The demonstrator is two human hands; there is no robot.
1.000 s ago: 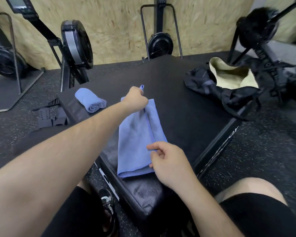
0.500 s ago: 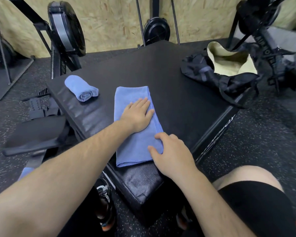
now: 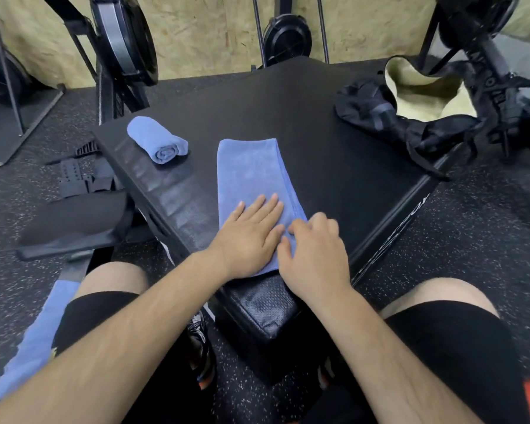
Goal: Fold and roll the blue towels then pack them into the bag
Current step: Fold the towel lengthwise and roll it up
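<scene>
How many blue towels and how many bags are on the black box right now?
Rolled towel: 1
Folded towel: 1
Bag: 1
Total: 3

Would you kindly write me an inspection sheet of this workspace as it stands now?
Surface: black padded box, carrying two towels and the bag.
Job's things: folded towel flat, unrolled; rolled towel far left; bag open, far right; spare towel by left thigh.
Clutter: foot straps on floor, left.
Grips: left hand flat on folded towel; right hand curled at its near right edge, hold unclear.
Cables: nothing seen.
Surroundings: rowers against chipboard wall.
</scene>
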